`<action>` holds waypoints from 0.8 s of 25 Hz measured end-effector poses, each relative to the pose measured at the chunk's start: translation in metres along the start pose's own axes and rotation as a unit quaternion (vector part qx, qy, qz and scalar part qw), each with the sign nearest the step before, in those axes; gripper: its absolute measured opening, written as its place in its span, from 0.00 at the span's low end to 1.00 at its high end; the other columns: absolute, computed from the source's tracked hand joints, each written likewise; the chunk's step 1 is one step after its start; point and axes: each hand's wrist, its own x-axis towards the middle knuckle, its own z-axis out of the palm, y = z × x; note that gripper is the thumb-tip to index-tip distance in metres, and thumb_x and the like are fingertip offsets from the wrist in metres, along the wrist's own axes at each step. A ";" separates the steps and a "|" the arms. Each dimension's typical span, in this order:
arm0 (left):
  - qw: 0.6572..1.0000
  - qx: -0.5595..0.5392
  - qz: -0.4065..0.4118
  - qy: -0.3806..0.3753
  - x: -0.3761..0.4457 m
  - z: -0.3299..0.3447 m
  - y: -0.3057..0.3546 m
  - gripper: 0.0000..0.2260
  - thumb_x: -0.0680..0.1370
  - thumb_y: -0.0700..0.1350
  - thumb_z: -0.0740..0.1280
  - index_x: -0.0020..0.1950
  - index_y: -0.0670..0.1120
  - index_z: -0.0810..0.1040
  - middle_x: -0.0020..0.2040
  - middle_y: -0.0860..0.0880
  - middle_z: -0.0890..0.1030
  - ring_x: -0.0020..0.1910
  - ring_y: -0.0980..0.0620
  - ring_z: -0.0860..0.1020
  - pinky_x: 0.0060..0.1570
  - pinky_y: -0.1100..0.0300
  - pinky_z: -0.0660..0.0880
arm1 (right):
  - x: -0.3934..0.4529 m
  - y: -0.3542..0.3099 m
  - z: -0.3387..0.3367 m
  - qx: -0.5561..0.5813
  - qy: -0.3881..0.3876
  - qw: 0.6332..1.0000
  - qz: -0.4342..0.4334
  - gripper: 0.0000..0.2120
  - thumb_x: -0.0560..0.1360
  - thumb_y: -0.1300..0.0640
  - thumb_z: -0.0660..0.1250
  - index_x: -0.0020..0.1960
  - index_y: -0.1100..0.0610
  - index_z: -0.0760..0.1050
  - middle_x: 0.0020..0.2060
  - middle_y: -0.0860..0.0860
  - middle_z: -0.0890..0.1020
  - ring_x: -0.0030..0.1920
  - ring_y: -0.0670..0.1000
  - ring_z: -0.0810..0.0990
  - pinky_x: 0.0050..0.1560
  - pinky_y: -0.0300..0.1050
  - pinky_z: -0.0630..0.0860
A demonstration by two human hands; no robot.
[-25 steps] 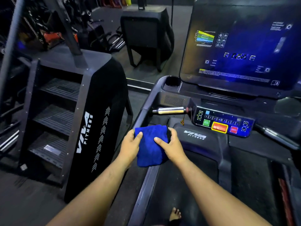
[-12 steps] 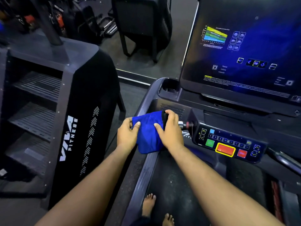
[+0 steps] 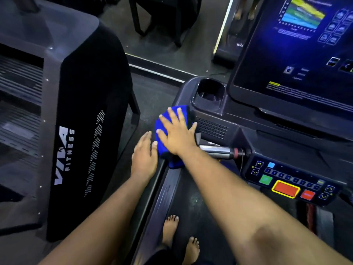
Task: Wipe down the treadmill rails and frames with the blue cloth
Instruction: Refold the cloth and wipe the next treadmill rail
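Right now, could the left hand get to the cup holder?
Probably yes. The left hand rests open beside the cloth, holding nothing. The cup holder sits just beyond, but the right hand, flat on the cloth, lies across the direct path, so it would have to go round.

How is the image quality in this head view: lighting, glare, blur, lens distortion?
Head view: dim gym light, with a blue cast from the lit console screen. The screen text is smeared and unreadable. The right hand flat on the blue cloth and the left hand are sharp enough. Wide-angle bending shows on the stair machine at left. A small glint on the chrome grip.
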 end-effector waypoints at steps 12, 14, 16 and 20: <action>0.963 0.195 0.144 -0.119 -0.013 0.002 0.014 0.29 0.80 0.47 0.51 0.81 0.47 0.52 0.82 0.50 0.50 0.81 0.51 0.47 0.78 0.41 0.48 | -0.036 0.026 -0.002 -0.199 0.052 0.975 0.087 0.23 0.79 0.43 0.51 0.52 0.53 0.82 0.46 0.54 0.84 0.55 0.58 0.79 0.71 0.74 0.43; 0.955 0.221 0.151 -0.131 -0.013 0.002 0.013 0.29 0.80 0.49 0.50 0.81 0.47 0.52 0.82 0.50 0.49 0.81 0.52 0.46 0.78 0.41 0.47 | -0.039 0.026 -0.001 -0.204 0.086 0.974 0.051 0.21 0.79 0.44 0.55 0.50 0.54 0.82 0.45 0.55 0.82 0.51 0.59 0.79 0.69 0.68 0.57; 0.947 0.237 0.164 -0.142 -0.012 0.001 0.015 0.31 0.78 0.52 0.46 0.82 0.47 0.51 0.82 0.50 0.48 0.81 0.52 0.46 0.78 0.40 0.45 | -0.070 0.044 0.013 -0.226 0.111 0.968 -0.025 0.20 0.79 0.42 0.58 0.60 0.55 0.77 0.54 0.56 0.80 0.56 0.60 0.78 0.64 0.61 0.68; 0.930 0.270 0.195 -0.154 -0.009 0.002 0.018 0.33 0.77 0.55 0.45 0.82 0.48 0.50 0.82 0.50 0.48 0.81 0.51 0.44 0.77 0.39 0.44 | -0.079 0.051 0.003 -0.268 0.051 0.962 -0.031 0.28 0.74 0.33 0.60 0.64 0.52 0.72 0.58 0.56 0.78 0.58 0.59 0.76 0.56 0.58 0.71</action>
